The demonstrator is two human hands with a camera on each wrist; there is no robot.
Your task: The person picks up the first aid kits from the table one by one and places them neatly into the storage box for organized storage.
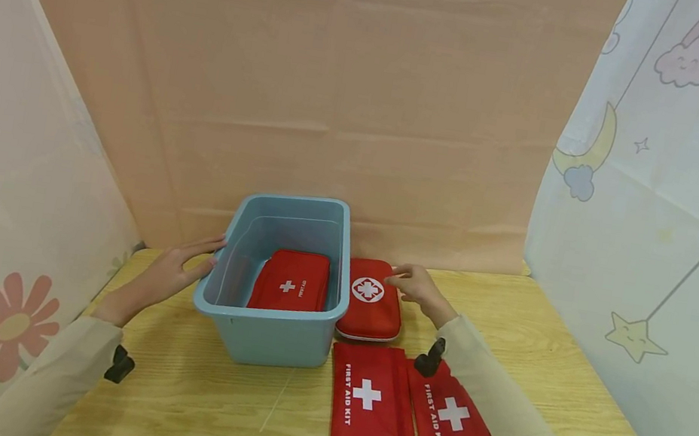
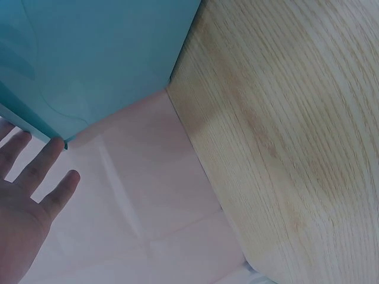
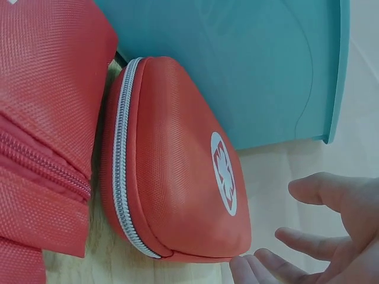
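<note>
- Fingers of right hand [image 1: 418, 288] loose and spread, tips at far edge of hard red case [image 1: 372, 301], grasping nothing
- Left hand [image 1: 176, 271] flat, fingertips on left rim of blue bin [image 1: 265, 334], no clench
- Hard case lies on wooden table [image 1: 569, 390], touching bin's right wall
- Red pouch [image 1: 293, 283] inside bin
- Two flat first aid pouches [image 1: 369, 409] [image 1: 459, 434] side by side, near the case

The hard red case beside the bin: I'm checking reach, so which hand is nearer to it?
Right. The right hand hovers at the hard red case; the left hand rests against the blue bin, on its far side.
</note>
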